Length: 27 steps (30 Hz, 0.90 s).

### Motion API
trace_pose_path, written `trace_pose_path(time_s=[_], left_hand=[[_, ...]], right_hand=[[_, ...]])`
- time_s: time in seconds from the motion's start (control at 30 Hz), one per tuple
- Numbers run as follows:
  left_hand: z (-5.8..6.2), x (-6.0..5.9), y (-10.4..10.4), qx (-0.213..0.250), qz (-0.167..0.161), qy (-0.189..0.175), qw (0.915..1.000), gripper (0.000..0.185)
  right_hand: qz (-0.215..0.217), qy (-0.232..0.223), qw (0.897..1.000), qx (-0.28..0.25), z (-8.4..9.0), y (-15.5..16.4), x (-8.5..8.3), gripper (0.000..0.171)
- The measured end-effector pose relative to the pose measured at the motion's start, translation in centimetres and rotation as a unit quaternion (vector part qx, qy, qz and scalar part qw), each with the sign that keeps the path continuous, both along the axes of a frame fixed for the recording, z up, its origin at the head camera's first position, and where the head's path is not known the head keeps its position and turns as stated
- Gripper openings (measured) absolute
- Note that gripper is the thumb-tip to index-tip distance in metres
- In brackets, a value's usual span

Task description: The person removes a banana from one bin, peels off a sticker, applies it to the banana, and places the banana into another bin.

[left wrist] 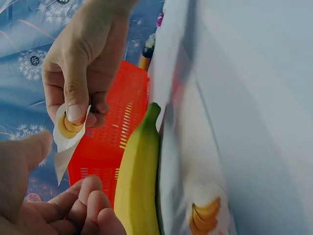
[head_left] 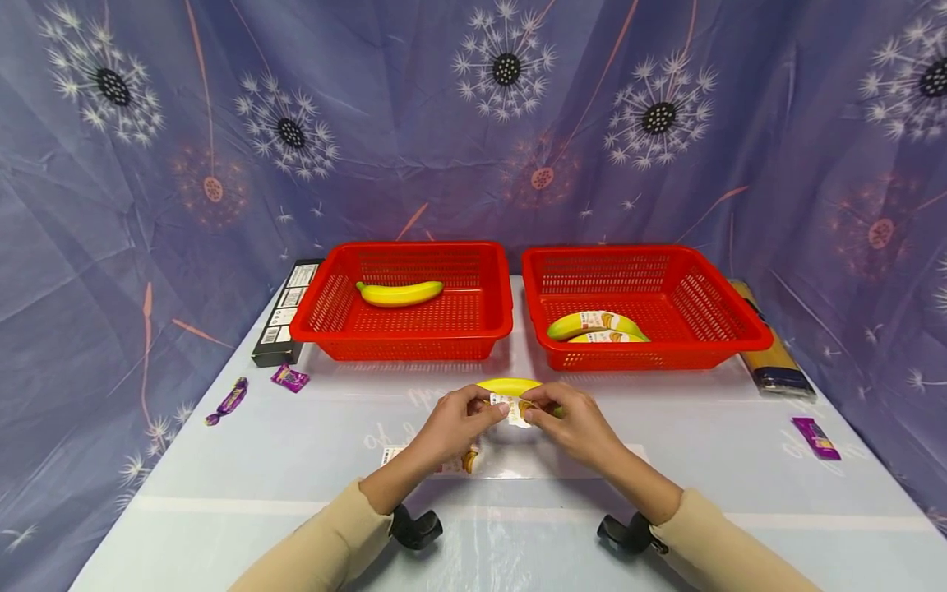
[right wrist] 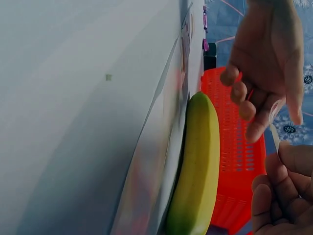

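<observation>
Between my hands is a white label (head_left: 515, 416) printed with bananas. My right hand (head_left: 580, 421) pinches its edge between thumb and forefinger. My left hand (head_left: 460, 421) is right at the label's other side; in the left wrist view its thumb and fingers stand apart, fingers loosely bent. In the right wrist view the label is beside the left forefinger. A yellow banana (head_left: 509, 385) with green ends lies on the table just beyond the hands, and its side seen in the wrist views is plain. Under the forearms lies a sheet of banana labels (head_left: 533, 467), partly hidden.
The left red basket (head_left: 399, 349) has one plain banana (head_left: 399, 293); the right red basket (head_left: 651, 355) has two labelled bananas (head_left: 598, 322). A black box (head_left: 278, 329) stands far left, a brown packet (head_left: 773, 353) far right. Purple-wrapped candies (head_left: 289, 378) lie near both sides.
</observation>
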<state>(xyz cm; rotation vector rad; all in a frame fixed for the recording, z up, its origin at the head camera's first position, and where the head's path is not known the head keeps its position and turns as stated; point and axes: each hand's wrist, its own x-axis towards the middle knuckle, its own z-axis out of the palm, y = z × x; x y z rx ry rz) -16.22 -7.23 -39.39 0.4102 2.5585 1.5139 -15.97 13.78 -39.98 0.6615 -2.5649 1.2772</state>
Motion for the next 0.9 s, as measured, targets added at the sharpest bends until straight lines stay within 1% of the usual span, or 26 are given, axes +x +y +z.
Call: trace_pose_path(time_s=[0.1,0.17,0.27,0.33,0.4,0.47,0.5,0.53,0.6,0.7,0.77,0.8,0.9], left_hand=[[0.0,-0.4,0.3,0.026,0.011,-0.01,0.9996,0.029],[0.0,-0.5,0.5,0.036,0.014,-0.01,0.9992,0.024],[-0.1,-0.5,0.6,0.038,0.011,0.003,0.9992,0.02],[0.0,-0.6,0.8,0.031,0.012,0.017,0.9993,0.019],[0.0,-0.9,0.9,0.014,0.013,0.038,0.9991,0.017],[0.1,-1.3,1.0,-0.01,0.017,0.056,0.9982,0.016],[0.0,-1.5,1.0,-0.027,0.019,0.072,0.9969,0.016],[0.0,-1.8,1.0,-0.047,0.019,0.089,0.9947,0.017],[0.0,-2.4,1.1,-0.095,0.022,0.126,0.9871,0.018],[0.1,-3.2,1.2,-0.166,0.026,0.171,0.9709,0.021],[0.1,-3.6,1.3,-0.201,0.027,0.187,0.9612,0.022],[0.1,-3.8,1.3,-0.213,0.027,0.192,0.9576,0.022],[0.0,-4.4,1.5,-0.237,0.03,0.203,0.9497,0.022]], right_hand=[[0.001,-0.007,1.0,0.0,0.0,-0.1,0.0,0.017],[0.0,-0.016,1.0,0.001,-0.1,0.0,-0.1,0.016],[-0.004,-0.033,0.999,-0.002,-0.2,0.1,-0.5,0.014],[-0.01,-0.046,0.999,0.003,-0.4,0.3,-0.8,0.011],[-0.017,-0.059,0.998,0.008,-0.5,0.4,-1.2,0.009],[-0.028,-0.07,0.997,0.021,-0.6,0.6,-1.8,0.01],[-0.032,-0.073,0.996,0.028,-0.5,0.7,-2.0,0.011],[-0.037,-0.074,0.996,0.034,-0.5,0.7,-2.3,0.012],[-0.046,-0.071,0.995,0.049,-0.4,0.8,-2.9,0.016],[-0.057,-0.064,0.994,0.074,-0.2,0.7,-3.7,0.02],[-0.066,-0.06,0.992,0.093,-0.2,0.5,-4.2,0.023],[-0.069,-0.058,0.991,0.103,-0.2,0.5,-4.4,0.023],[-0.079,-0.051,0.988,0.125,-0.3,0.1,-4.8,0.027]])
